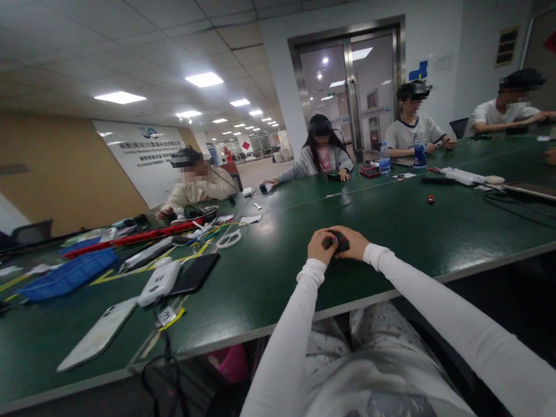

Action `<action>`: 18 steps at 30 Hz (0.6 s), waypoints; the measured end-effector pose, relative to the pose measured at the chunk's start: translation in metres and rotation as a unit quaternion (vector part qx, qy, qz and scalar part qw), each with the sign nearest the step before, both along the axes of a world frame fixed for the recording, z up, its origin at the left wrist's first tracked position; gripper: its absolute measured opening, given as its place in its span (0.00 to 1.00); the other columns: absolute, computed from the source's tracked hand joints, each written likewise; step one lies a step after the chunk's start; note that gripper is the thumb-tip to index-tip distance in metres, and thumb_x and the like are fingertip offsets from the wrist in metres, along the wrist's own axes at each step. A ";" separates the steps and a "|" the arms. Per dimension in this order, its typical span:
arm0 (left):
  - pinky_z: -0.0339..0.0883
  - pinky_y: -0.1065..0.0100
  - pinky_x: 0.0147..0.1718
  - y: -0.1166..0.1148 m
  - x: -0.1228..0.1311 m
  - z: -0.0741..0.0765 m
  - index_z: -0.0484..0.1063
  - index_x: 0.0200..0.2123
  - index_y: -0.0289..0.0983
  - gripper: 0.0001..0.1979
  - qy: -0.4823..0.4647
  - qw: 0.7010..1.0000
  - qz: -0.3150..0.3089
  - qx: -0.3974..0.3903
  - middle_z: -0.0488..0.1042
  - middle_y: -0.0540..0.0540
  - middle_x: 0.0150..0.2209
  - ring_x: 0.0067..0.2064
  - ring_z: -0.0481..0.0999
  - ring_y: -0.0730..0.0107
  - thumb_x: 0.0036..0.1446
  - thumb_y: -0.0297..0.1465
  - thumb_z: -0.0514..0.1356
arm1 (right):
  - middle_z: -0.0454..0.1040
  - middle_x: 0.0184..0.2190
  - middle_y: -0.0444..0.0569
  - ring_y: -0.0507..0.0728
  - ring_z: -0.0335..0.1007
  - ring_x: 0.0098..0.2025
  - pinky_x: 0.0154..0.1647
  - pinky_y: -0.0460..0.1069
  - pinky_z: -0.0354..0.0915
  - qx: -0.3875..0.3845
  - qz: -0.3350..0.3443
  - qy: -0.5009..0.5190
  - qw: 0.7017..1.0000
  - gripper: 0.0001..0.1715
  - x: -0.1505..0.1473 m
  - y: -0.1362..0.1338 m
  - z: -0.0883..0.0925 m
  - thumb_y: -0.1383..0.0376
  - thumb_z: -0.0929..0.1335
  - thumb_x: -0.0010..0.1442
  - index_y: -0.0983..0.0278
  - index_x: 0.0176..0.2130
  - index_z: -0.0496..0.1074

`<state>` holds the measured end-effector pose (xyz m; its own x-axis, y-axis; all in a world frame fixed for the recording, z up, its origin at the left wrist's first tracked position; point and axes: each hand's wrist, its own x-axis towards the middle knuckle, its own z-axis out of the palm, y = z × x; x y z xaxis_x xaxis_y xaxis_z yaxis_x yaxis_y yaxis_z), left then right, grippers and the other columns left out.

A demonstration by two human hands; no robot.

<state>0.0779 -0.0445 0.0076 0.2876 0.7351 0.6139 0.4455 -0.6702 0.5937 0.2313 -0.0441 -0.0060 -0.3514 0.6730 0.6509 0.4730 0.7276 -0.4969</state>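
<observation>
Both of my arms in white sleeves reach out over the green table [275, 281]. My left hand [319, 246] and my right hand [355, 243] meet just past the table's front edge. Their fingers are curled around a small black object [336, 240] that rests on or just above the tabletop. I cannot make out what the object is. Only its dark top shows between my fingers.
To my left lie a white phone [98, 334], a white device [160, 283] on a black tablet [196, 273], a blue tray [70, 274], a tape roll [228, 240] and cables. Several other people sit around the table's far side. A small red item [430, 200] lies ahead right.
</observation>
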 end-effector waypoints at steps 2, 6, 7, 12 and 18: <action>0.67 0.70 0.32 0.000 -0.001 0.001 0.69 0.29 0.37 0.10 -0.021 1.000 -0.006 -0.007 0.64 0.45 0.43 0.45 0.64 0.67 0.38 0.24 0.58 | 0.60 0.48 0.53 0.59 0.56 0.50 0.51 0.54 0.53 -0.005 -0.013 0.003 1.000 0.43 0.000 0.001 -0.002 0.64 0.72 0.34 0.64 0.50 0.56; 0.65 0.68 0.34 0.009 -0.002 -0.002 0.70 0.29 0.36 0.11 -0.121 0.991 -0.008 -0.048 0.66 0.44 0.40 0.41 0.67 0.69 0.36 0.25 0.61 | 0.58 0.49 0.54 0.57 0.62 0.43 0.45 0.54 0.59 -0.047 -0.034 0.004 0.998 0.44 0.000 0.003 -0.005 0.63 0.72 0.35 0.64 0.50 0.55; 0.65 0.68 0.35 0.013 -0.003 -0.003 0.69 0.29 0.36 0.12 -0.163 0.984 -0.007 -0.073 0.68 0.44 0.38 0.39 0.68 0.70 0.35 0.26 0.61 | 0.58 0.49 0.55 0.56 0.64 0.40 0.43 0.53 0.61 -0.058 -0.035 0.004 0.998 0.44 0.000 0.003 -0.006 0.62 0.72 0.35 0.64 0.51 0.54; 0.63 0.71 0.31 0.026 -0.012 -0.001 0.67 0.34 0.38 0.17 -0.403 0.885 -0.008 -0.233 0.70 0.47 0.36 0.35 0.69 0.74 0.34 0.30 0.63 | 0.58 0.49 0.55 0.56 0.63 0.40 0.43 0.53 0.60 -0.062 -0.043 0.001 0.997 0.45 0.000 0.003 -0.007 0.60 0.72 0.35 0.64 0.51 0.54; 0.62 0.74 0.28 0.028 -0.040 0.013 0.64 0.37 0.42 0.17 -0.553 0.791 0.042 -0.260 0.70 0.49 0.38 0.35 0.70 0.76 0.40 0.32 0.60 | 0.58 0.48 0.55 0.59 0.58 0.47 0.49 0.55 0.55 -0.055 -0.060 -0.012 0.997 0.45 0.001 0.003 -0.007 0.59 0.72 0.35 0.65 0.51 0.54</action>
<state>0.0381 -0.0164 0.0202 -0.2767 0.9588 0.0638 -0.5083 -0.2024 0.8370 0.2320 -0.0414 -0.0130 -0.2797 0.7777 0.5630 0.5660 0.6072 -0.5575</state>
